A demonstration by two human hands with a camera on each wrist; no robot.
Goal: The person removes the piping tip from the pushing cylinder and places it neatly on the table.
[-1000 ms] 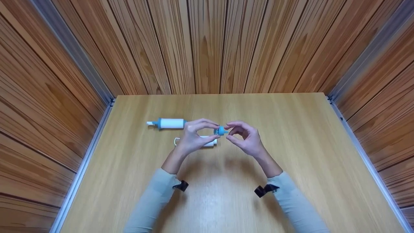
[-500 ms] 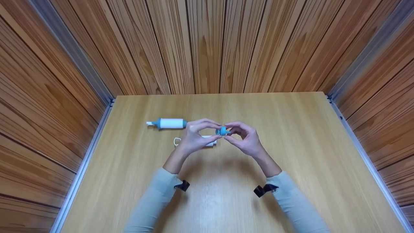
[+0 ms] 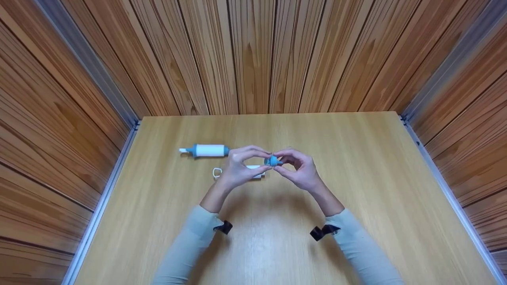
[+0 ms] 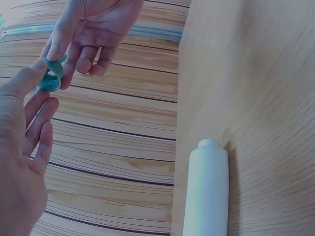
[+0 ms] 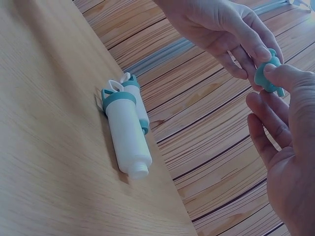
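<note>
A small teal cap-like piece [image 3: 273, 160], with an open round end and a narrow tip, is in the air between the two hands. My left hand [image 3: 239, 166] pinches its open end between thumb and fingers; my right hand [image 3: 302, 171] pinches it from the tip side. In the left wrist view, the teal piece [image 4: 51, 76] shows its hollow ring. On the table below the left hand lies a white cylinder [image 3: 255, 171], partly hidden by that hand. The right wrist view shows this white cylinder [image 5: 127, 132] with a narrow neck, teal collar and white loop.
Farther back and to the left, a second white cylinder [image 3: 210, 150] with teal ends and a white tip lies on its side. Both lie on the wooden table [image 3: 356, 178]. Plank walls [image 3: 253, 55] and metal rails [image 3: 105, 190] border it.
My right hand has come slightly left, and its fingers have closed in on the teal piece's tip. The left hand has shifted a little right. Both cylinders lie still.
</note>
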